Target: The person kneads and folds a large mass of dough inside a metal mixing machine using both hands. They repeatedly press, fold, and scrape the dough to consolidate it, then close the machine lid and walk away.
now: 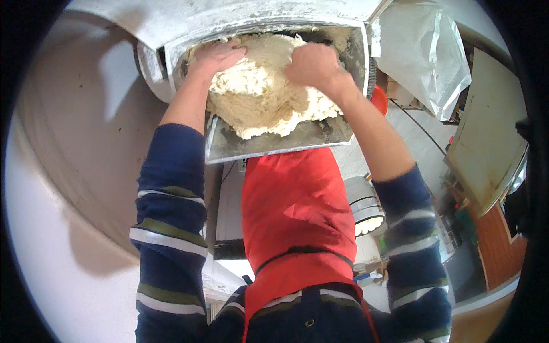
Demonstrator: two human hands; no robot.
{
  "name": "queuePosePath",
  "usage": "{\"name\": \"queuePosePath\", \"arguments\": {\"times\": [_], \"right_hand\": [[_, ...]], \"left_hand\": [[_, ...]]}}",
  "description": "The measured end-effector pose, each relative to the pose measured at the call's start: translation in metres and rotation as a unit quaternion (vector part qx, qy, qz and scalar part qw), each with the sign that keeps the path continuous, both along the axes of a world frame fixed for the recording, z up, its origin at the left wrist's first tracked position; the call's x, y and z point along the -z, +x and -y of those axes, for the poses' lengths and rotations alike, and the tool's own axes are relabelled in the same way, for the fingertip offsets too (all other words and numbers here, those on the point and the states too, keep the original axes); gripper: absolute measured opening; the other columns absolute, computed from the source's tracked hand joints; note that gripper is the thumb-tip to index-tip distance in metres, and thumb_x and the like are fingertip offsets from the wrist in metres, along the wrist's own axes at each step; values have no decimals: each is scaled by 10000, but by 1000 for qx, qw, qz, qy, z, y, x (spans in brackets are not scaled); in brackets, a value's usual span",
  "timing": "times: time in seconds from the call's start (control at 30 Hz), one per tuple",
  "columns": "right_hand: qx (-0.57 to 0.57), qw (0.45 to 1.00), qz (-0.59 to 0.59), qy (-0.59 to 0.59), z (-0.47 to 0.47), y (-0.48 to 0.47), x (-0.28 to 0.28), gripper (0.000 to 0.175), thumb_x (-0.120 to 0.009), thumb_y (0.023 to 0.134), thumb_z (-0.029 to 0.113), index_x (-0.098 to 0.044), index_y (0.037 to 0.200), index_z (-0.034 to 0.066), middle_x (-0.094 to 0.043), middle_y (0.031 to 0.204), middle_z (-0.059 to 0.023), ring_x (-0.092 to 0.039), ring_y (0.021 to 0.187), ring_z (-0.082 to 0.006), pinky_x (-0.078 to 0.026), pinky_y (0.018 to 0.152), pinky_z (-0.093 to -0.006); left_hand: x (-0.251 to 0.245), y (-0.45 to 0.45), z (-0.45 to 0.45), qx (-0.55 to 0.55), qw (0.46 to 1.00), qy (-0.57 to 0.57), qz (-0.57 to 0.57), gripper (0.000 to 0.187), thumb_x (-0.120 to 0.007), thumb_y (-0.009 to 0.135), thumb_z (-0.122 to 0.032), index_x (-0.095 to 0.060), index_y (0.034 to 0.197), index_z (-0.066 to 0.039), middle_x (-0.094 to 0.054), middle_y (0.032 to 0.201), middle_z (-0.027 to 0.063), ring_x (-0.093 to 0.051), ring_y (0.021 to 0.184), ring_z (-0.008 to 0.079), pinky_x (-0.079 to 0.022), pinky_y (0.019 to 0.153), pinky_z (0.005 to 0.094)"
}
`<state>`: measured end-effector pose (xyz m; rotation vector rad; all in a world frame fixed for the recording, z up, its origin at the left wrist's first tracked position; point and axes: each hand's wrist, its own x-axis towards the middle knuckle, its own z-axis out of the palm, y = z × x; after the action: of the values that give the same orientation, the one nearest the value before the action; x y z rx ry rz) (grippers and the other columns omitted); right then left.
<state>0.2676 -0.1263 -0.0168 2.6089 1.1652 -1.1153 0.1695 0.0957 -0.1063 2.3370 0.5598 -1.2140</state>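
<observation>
A large rough mass of pale dough (261, 103) lies in a metal trough (279, 151) coated with flour, part of it in shadow. On the dough's upper left rests my left hand (219, 55), its thumb pointing right; its fingertips are hard to make out. At the upper right my right hand (314, 64) is curled into a fist against the dough; whether dough is inside it cannot be seen. Both forearms reach over the trough's sides, with striped sleeves pushed up.
Above the trough is a flour-dusted white machine housing (240, 15). A red basin (379, 100) is partly visible right of it. Clear plastic sheeting (429, 60) hangs at the upper right. Stacked round metal containers (364, 206) stand lower right, beside my red apron (300, 201).
</observation>
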Motion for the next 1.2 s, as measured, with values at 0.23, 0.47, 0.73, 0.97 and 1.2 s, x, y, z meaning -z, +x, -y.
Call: {"name": "queuePosePath", "arguments": {"times": [0.23,0.47,0.73,0.97,1.2], "right_hand": [[89,977,68,183,-38,-41,50,409,-540,913,407,-698,1133,100,-688,1190,-147,-645,1116,-361,-510,946,-522],[46,972,30,229,17,-99,-18,419,-648,815,373,-669,1119,86,-624,1145,-147,-595,1100,-367,-476,950,-521],[75,966,-16,246,-55,-59,-4,450,-659,879,370,-658,1205,60,-674,1116,-176,-647,1075,-352,-509,925,-486],[-5,967,-234,102,-146,-74,64,553,-559,956,413,-575,1456,177,-638,1395,-163,-627,1244,-378,-504,1042,-474],[-44,968,-227,95,-108,-113,11,595,-616,925,450,-566,1457,187,-658,1296,-206,-627,1236,-377,-501,1042,-471]], "left_hand": [[-30,-51,11,-57,996,-56,31,744,-421,940,-732,-592,1452,-220,-573,1495,152,-516,1407,311,-434,1126,452],[-109,-136,58,-74,984,-52,155,1030,-834,689,-660,-515,1457,-53,-472,1480,240,-435,1380,444,-367,1142,533],[-112,-144,82,-96,983,4,156,1056,-918,607,-543,-488,1480,-132,-487,1399,200,-456,1278,405,-390,1035,555],[-96,-158,91,-113,959,28,257,952,-933,618,-429,-526,1422,-120,-516,1292,186,-478,1203,396,-392,968,530],[-105,-181,130,-119,932,67,336,912,-941,625,-329,-526,1403,-97,-490,1267,199,-474,1177,407,-368,977,526]]}}
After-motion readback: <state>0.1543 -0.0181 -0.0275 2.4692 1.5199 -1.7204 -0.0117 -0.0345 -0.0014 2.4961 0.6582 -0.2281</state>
